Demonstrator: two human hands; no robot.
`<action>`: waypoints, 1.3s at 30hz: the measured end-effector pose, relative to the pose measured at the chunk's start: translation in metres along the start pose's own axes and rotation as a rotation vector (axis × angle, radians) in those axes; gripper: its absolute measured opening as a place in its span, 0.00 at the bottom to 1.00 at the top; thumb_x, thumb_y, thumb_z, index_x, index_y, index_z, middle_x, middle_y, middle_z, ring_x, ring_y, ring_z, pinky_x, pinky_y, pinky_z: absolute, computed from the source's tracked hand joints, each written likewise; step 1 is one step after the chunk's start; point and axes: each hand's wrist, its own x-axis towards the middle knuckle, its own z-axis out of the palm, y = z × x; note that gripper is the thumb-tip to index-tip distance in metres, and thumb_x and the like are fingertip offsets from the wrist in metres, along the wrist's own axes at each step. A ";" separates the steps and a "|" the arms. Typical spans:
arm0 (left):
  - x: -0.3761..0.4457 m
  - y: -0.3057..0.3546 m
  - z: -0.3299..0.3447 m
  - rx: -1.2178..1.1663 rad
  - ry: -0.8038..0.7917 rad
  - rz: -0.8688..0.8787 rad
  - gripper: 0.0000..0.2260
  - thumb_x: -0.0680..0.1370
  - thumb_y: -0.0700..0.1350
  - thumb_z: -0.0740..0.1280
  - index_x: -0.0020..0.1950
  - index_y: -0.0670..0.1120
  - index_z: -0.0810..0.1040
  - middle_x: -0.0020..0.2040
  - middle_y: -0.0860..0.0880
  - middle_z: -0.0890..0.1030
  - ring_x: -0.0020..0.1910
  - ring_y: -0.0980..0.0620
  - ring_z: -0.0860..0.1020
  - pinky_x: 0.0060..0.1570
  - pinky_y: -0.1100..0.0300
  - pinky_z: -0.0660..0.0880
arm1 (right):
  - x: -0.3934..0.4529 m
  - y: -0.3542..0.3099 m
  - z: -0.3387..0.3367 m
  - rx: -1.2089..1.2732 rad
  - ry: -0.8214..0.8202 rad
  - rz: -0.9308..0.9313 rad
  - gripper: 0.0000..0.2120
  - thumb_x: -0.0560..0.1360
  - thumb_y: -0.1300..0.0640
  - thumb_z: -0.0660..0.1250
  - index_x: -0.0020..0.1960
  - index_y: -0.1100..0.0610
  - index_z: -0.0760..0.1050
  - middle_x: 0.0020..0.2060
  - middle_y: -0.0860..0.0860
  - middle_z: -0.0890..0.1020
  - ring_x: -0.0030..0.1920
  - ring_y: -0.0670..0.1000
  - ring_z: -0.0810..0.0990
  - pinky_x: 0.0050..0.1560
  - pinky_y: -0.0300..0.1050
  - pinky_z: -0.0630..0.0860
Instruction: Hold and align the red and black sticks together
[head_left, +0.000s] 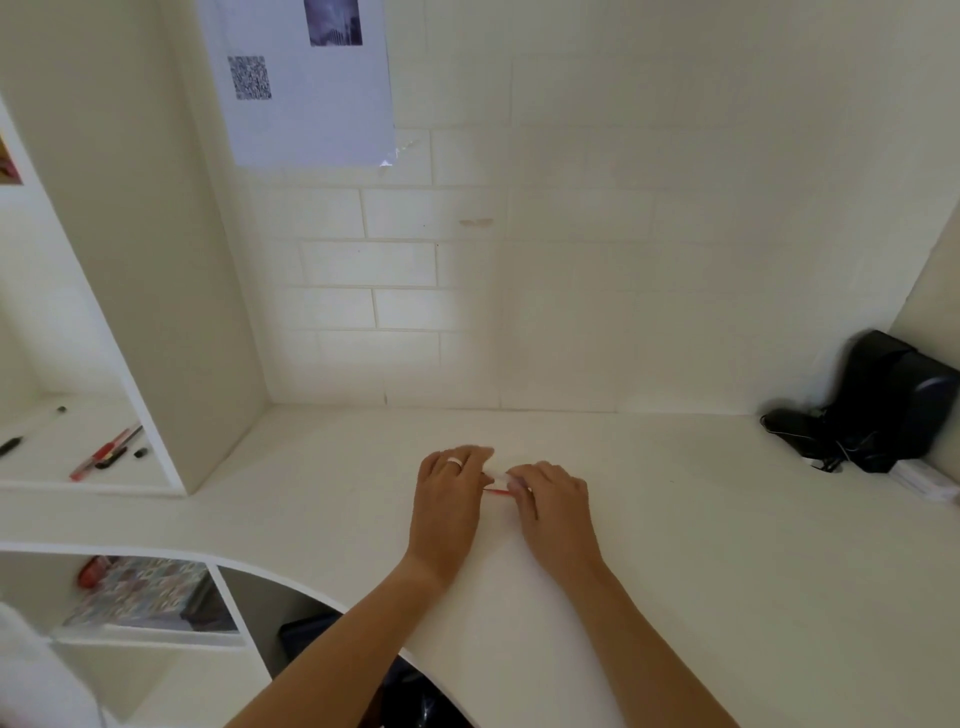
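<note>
A small clear-and-red pen (497, 483) is pinched between the fingertips of the left hand (448, 499) and right hand (553, 501), low over the white desk (701, 545); both sets of fingers are curled around it.

Both bare forearms reaching up from 6 o'clock, converging toward centre. Left hand (448, 499) palm down, a pale ring on one finger, fingers pointing toward 1 o'clock. Right hand (553, 501) palm down just beside it at 3 o'clock, fingers curled toward 10 o'clock, fingertips nearly meeting.
</note>
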 end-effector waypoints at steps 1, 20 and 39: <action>0.001 0.000 -0.001 -0.017 0.014 -0.064 0.21 0.75 0.40 0.73 0.68 0.47 0.75 0.63 0.48 0.80 0.65 0.47 0.75 0.67 0.66 0.57 | 0.001 0.003 0.000 0.031 0.021 0.027 0.07 0.82 0.54 0.61 0.52 0.50 0.78 0.44 0.45 0.81 0.46 0.49 0.79 0.50 0.47 0.73; 0.010 -0.017 0.006 -0.229 -0.102 -0.424 0.24 0.68 0.23 0.53 0.53 0.47 0.72 0.43 0.56 0.70 0.50 0.49 0.74 0.44 0.62 0.71 | 0.002 0.006 -0.009 0.088 0.139 0.241 0.09 0.78 0.63 0.67 0.55 0.56 0.83 0.45 0.48 0.72 0.46 0.50 0.73 0.46 0.39 0.70; 0.008 -0.013 -0.015 -0.528 -0.017 -0.366 0.21 0.75 0.25 0.59 0.53 0.50 0.73 0.47 0.47 0.79 0.46 0.52 0.78 0.47 0.71 0.72 | 0.000 0.004 -0.006 -0.004 0.107 0.239 0.11 0.78 0.63 0.67 0.54 0.51 0.84 0.46 0.49 0.73 0.46 0.49 0.70 0.45 0.42 0.74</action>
